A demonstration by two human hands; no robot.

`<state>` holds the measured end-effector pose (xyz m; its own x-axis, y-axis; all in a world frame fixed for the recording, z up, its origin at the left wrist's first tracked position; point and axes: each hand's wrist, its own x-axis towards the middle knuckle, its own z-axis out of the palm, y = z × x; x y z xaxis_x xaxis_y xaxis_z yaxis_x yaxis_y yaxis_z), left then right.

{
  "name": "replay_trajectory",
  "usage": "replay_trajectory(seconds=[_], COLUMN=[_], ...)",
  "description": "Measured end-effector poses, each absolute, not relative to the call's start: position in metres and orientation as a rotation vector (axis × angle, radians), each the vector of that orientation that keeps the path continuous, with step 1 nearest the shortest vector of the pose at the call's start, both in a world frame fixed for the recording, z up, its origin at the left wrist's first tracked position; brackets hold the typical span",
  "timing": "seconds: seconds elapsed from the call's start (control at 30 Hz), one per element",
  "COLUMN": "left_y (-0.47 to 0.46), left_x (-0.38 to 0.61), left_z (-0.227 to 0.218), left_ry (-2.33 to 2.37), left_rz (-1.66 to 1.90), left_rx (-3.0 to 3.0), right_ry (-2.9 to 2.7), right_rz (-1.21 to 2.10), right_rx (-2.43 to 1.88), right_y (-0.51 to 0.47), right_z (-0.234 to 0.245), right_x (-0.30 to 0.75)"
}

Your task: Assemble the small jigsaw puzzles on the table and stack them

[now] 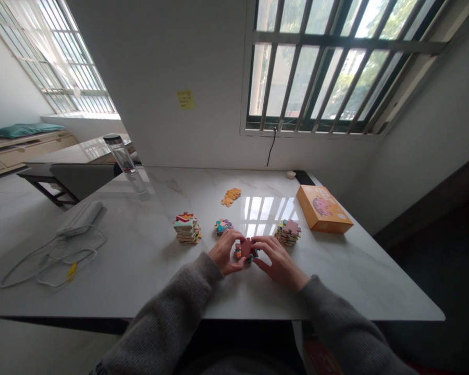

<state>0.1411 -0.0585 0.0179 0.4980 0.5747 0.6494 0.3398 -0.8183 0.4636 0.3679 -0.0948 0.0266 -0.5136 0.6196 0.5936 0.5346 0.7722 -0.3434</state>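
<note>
Between my two hands, low over the table's near middle, are jigsaw puzzle pieces (247, 248), the top one dark red, with bits of orange and teal showing around it. My left hand (227, 252) curls its thumb and fingers around their left side. My right hand (278, 260) has its fingertips on their right edge. A tall stack of puzzle pieces (187, 229) stands to the left. Just beyond my left hand lies a small teal and purple pile of pieces (223, 225). Another stack of pieces (288, 232), pinkish on top, rises beyond my right hand.
Orange puzzle pieces (231, 197) lie farther back on the white marbled table (148, 281). An orange box (323, 209) sits at the right. At the left are a white device (80, 219) with a looped cable (47, 271) and a clear bottle (119, 153).
</note>
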Motion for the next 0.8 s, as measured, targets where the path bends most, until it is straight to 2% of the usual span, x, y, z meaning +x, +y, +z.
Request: replay_trajectory(seconds=[0.13, 0.43, 0.67, 0.8], left_y=[-0.059, -0.047, -0.045, -0.045], left_x=[0.141, 0.137, 0.137, 0.136], left_z=[0.019, -0.005, -0.009, -0.008], left_ry=[0.745, 1.010, 1.005, 1.067], left_rz=[1.263, 0.902, 0.895, 0.885], left_rx=[2.451, 2.602, 2.590, 2.595], right_ry=[-2.149, -1.733, -1.720, -1.680], right_rz=[0.134, -0.409, -0.371, -0.407], right_rx=[-0.882, -1.351, -1.462, -1.374], right_y=[-0.091, -0.075, -0.073, -0.083], right_z=[0.027, 0.024, 0.022, 0.030], right_x=[0.373, 0.436, 0.442, 0.423])
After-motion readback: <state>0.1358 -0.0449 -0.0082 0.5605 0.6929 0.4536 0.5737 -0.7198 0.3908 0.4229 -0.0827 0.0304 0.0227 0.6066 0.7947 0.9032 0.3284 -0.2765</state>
